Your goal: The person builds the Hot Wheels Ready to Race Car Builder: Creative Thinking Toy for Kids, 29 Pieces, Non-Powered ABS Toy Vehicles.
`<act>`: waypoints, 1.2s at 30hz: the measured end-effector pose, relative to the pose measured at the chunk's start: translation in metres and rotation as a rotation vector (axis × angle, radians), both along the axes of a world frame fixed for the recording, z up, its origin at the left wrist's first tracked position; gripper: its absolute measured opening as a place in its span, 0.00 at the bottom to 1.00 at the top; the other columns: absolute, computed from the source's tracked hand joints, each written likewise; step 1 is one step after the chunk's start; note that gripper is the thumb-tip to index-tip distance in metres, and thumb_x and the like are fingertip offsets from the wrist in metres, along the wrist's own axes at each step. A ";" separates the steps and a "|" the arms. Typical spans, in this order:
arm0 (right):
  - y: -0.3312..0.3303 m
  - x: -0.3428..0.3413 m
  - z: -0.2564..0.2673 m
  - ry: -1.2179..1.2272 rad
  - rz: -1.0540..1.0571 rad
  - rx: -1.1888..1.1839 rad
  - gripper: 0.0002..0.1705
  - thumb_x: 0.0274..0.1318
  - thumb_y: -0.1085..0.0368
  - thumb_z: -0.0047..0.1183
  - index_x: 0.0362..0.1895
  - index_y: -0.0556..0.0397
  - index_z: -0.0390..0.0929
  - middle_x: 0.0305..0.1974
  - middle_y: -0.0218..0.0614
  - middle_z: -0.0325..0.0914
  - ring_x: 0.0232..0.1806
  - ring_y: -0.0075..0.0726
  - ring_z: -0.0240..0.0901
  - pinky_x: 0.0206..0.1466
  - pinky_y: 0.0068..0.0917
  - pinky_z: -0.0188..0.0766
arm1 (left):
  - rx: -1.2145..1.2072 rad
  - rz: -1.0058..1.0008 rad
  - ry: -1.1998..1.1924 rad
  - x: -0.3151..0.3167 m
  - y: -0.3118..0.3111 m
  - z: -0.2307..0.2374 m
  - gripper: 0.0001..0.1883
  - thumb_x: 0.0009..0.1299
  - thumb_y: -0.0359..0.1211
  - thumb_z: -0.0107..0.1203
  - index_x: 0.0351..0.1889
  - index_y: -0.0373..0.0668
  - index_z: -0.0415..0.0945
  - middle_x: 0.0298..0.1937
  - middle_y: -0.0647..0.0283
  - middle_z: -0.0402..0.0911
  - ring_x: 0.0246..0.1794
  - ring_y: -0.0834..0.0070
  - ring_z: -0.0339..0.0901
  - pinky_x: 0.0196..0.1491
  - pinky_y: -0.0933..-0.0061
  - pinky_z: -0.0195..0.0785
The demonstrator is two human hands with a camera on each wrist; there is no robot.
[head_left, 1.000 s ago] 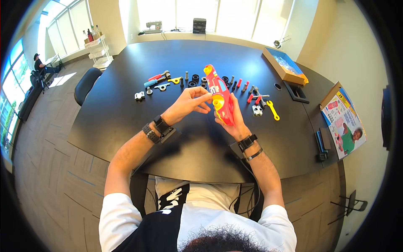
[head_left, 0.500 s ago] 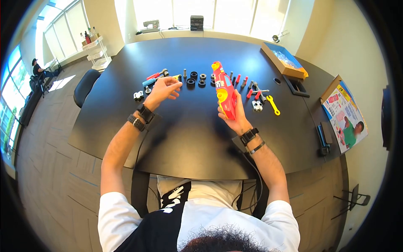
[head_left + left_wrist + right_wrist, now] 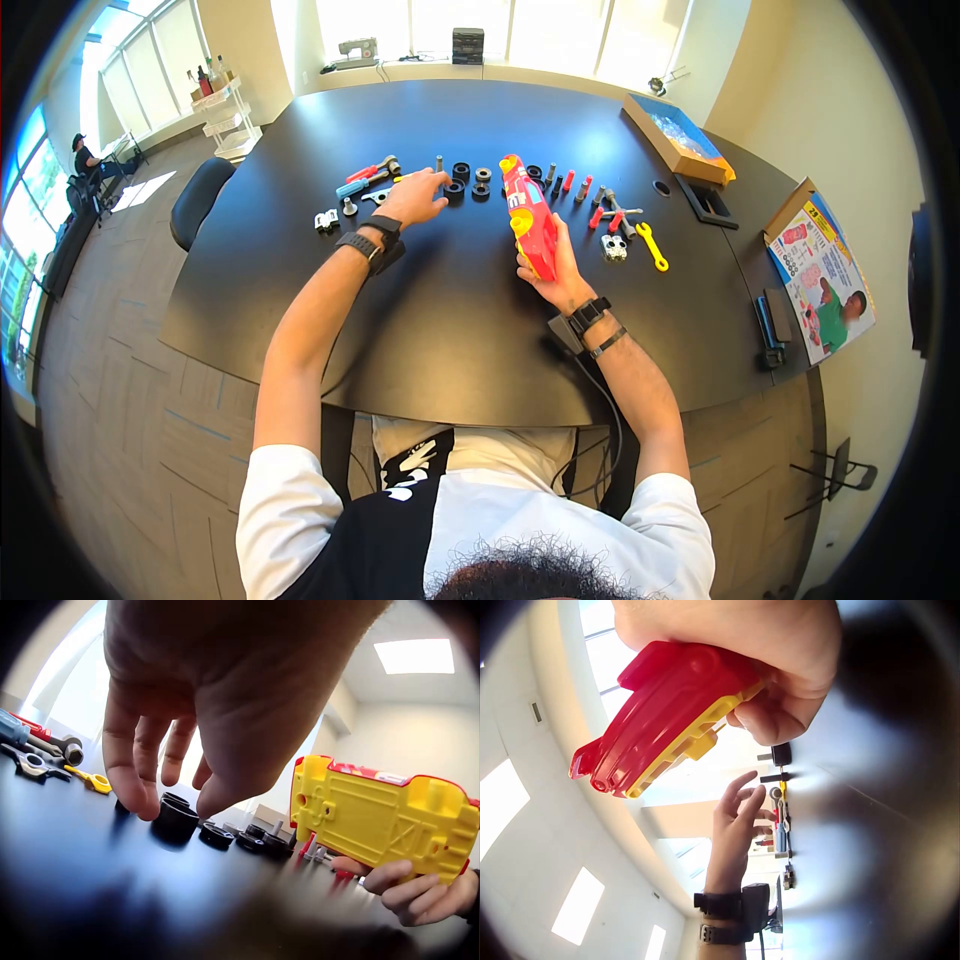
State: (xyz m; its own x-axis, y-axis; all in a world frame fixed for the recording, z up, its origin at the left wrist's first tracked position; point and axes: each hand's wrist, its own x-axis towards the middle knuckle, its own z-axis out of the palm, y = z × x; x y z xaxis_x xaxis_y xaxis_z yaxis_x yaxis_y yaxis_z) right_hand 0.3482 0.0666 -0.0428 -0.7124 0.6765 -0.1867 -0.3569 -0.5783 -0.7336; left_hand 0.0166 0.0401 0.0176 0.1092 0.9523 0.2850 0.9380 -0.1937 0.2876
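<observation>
My right hand point(image 3: 565, 283) grips a red toy car point(image 3: 530, 215) by one end, fingers wrapped round its body. The car's yellow underside point(image 3: 364, 814) faces the left wrist view. My left hand point(image 3: 412, 200) hovers low over the dark table, left of the car. Its fingers point down, spread apart, with the fingertips and thumb on either side of a black toy tyre point(image 3: 176, 823) and right at its rim. More black wheels point(image 3: 217, 835) stand just beyond. In the right wrist view the left hand's fingers point(image 3: 751, 806) are loosely bent and separated.
Left of the wheels lie a toy hammer point(image 3: 388, 165), a blue-handled screwdriver point(image 3: 352, 187) and a silver engine-like piece point(image 3: 327, 220). On the right are red bolts point(image 3: 568, 181), a cross wrench point(image 3: 617, 212) and a yellow wrench point(image 3: 652, 248). An open box point(image 3: 680, 140) sits farther back.
My left hand has left the car's side, swung left, then come back right and forward to the wheels. The car, still in my right hand, has shifted slightly and tipped.
</observation>
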 end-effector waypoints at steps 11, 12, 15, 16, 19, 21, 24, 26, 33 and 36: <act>-0.007 -0.002 0.006 0.008 -0.045 -0.013 0.33 0.74 0.23 0.42 0.51 0.34 0.81 0.38 0.20 0.80 0.31 0.25 0.68 0.34 0.28 0.59 | -0.081 0.104 0.137 0.015 0.020 -0.016 0.17 0.74 0.38 0.65 0.59 0.47 0.86 0.70 0.53 0.76 0.69 0.51 0.78 0.69 0.52 0.77; -0.007 -0.002 0.005 0.011 -0.046 -0.016 0.33 0.74 0.23 0.42 0.51 0.34 0.81 0.38 0.20 0.80 0.31 0.25 0.68 0.34 0.28 0.59 | -0.062 0.106 0.126 0.016 0.017 -0.015 0.14 0.74 0.38 0.66 0.54 0.45 0.87 0.68 0.53 0.78 0.70 0.52 0.78 0.69 0.52 0.77; -0.004 -0.002 0.001 0.006 -0.061 -0.027 0.33 0.74 0.23 0.43 0.51 0.35 0.81 0.36 0.20 0.79 0.31 0.25 0.69 0.32 0.28 0.58 | -0.026 0.057 0.127 0.013 0.016 -0.019 0.12 0.73 0.38 0.67 0.49 0.43 0.86 0.59 0.51 0.85 0.66 0.53 0.80 0.65 0.51 0.77; -0.003 -0.003 0.001 0.010 -0.063 -0.025 0.34 0.74 0.23 0.42 0.51 0.34 0.81 0.36 0.20 0.79 0.31 0.25 0.68 0.33 0.28 0.59 | -0.027 0.057 0.128 0.011 0.018 -0.022 0.12 0.73 0.38 0.67 0.49 0.43 0.86 0.59 0.51 0.85 0.66 0.53 0.80 0.65 0.51 0.77; -0.002 -0.003 -0.002 0.025 -0.045 -0.015 0.34 0.73 0.22 0.42 0.51 0.34 0.81 0.36 0.20 0.79 0.31 0.25 0.68 0.35 0.29 0.59 | 0.021 0.009 0.106 0.009 0.018 -0.025 0.10 0.73 0.38 0.68 0.45 0.43 0.86 0.46 0.54 0.89 0.57 0.50 0.84 0.59 0.48 0.79; 0.000 -0.002 -0.005 0.037 -0.027 -0.005 0.34 0.73 0.22 0.42 0.51 0.34 0.81 0.37 0.20 0.79 0.32 0.25 0.68 0.35 0.30 0.59 | 0.051 -0.006 -0.036 0.013 0.011 -0.021 0.10 0.72 0.37 0.68 0.43 0.41 0.86 0.40 0.52 0.89 0.53 0.51 0.85 0.58 0.49 0.78; 0.001 -0.002 -0.006 0.069 -0.006 0.009 0.35 0.73 0.22 0.42 0.53 0.34 0.81 0.38 0.20 0.79 0.34 0.25 0.69 0.35 0.29 0.59 | 0.244 -0.035 -0.231 0.027 -0.005 -0.007 0.11 0.72 0.36 0.70 0.39 0.38 0.85 0.40 0.52 0.89 0.47 0.54 0.87 0.49 0.53 0.79; -0.005 -0.005 -0.001 0.023 -0.068 -0.003 0.35 0.73 0.21 0.42 0.54 0.34 0.81 0.39 0.19 0.80 0.35 0.23 0.69 0.34 0.27 0.59 | 0.176 -0.002 -0.307 0.043 -0.023 0.010 0.10 0.75 0.34 0.69 0.42 0.37 0.83 0.47 0.51 0.90 0.53 0.60 0.88 0.52 0.58 0.83; -0.030 -0.014 0.027 0.017 -0.151 -0.028 0.37 0.74 0.23 0.44 0.51 0.43 0.81 0.34 0.25 0.81 0.26 0.25 0.73 0.26 0.27 0.62 | 0.131 -0.200 -0.846 0.081 -0.094 0.028 0.12 0.77 0.32 0.70 0.50 0.37 0.80 0.59 0.53 0.90 0.61 0.66 0.88 0.66 0.59 0.83; -0.034 -0.018 0.024 0.004 -0.158 0.013 0.39 0.73 0.22 0.44 0.52 0.42 0.82 0.36 0.24 0.83 0.28 0.24 0.75 0.26 0.26 0.62 | 0.131 -0.197 -0.893 0.099 -0.120 0.039 0.13 0.77 0.30 0.70 0.54 0.39 0.78 0.66 0.54 0.86 0.62 0.70 0.87 0.69 0.62 0.82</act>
